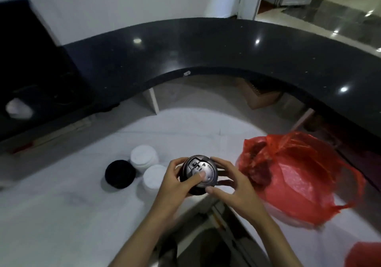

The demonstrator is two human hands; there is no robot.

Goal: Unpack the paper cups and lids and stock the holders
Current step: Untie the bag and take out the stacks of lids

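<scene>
Both hands hold a dark cup with a black lid [203, 168] over the near edge of the white counter [61, 215]. My left hand [175, 182] grips its left side, thumb pressing on the lid's top. My right hand [233, 184] curls round the right side, fingers on the rim. To the left stand two white-lidded cups [144, 157] [153, 177] and a black-lidded cup [120, 174]. A red plastic bag [292, 176] lies on the counter to the right.
A raised curved black countertop [206, 46] runs behind the white counter. A dark unit [31, 64] stands at the left with a blurred white object [18, 108] in front. More red plastic [365, 255] shows at the bottom right corner. A cardboard box [261, 97] sits under the black counter.
</scene>
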